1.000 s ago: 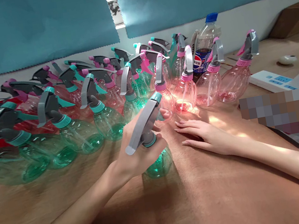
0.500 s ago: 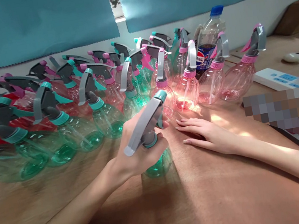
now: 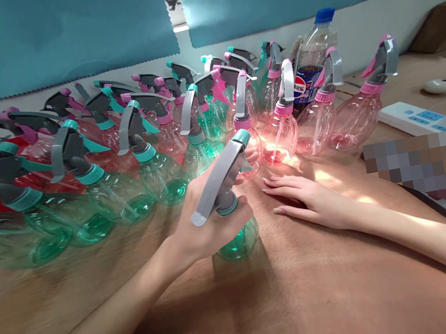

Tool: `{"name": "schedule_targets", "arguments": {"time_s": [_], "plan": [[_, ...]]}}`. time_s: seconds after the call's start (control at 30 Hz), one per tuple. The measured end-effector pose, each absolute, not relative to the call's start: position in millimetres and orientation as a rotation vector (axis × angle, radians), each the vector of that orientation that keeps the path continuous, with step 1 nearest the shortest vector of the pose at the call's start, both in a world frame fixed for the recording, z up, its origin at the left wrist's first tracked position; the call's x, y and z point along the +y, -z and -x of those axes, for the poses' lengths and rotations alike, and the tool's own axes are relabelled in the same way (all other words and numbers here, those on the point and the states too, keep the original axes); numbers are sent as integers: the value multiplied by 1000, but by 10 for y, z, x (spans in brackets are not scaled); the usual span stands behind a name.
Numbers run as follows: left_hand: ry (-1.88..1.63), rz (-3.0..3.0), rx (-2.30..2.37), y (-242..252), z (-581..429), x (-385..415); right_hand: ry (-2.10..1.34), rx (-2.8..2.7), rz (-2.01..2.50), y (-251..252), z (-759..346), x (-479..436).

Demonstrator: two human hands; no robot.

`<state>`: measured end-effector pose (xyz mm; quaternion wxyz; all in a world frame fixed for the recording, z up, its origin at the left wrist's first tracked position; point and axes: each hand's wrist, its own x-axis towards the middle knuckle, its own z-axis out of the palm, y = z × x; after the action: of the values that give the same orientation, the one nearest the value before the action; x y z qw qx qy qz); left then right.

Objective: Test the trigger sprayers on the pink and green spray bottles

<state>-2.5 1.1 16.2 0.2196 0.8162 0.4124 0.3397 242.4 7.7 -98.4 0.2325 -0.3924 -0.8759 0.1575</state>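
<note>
A green spray bottle [image 3: 239, 240] with a grey sprayer head and teal nozzle stands upright on the wooden table [image 3: 299, 303]. My left hand [image 3: 209, 215] wraps round its neck from the left, and the fingers hide the upper body and part of the trigger. My right hand [image 3: 304, 199] rests on the table to the right of that bottle, fingers stretched forward and holding nothing. Just beyond its fingertips is a pink spray bottle [image 3: 281, 142]. Another green spray bottle [image 3: 165, 186] stands left of my left hand.
Rows of green and pink spray bottles line the back and left. A cola bottle [image 3: 313, 67] with a blue cap stands behind the pink ones. A white power strip [image 3: 413, 119], a small white object [image 3: 437, 86] and a blurred-out patch are at right. Teal cloth [image 3: 53, 35] hangs behind.
The held spray bottle has shifted very slightly right in view. The trigger under its nozzle looks a little different around my left fingers. My right hand stays where it was.
</note>
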Motion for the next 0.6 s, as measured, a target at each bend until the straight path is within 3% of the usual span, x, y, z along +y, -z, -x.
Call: {"name": "schedule_targets", "arguments": {"time_s": [0.6], "plan": [[-1053,-2153,1128,-86,46,4,-436,-2395,1089,986,-2422,77]]}}
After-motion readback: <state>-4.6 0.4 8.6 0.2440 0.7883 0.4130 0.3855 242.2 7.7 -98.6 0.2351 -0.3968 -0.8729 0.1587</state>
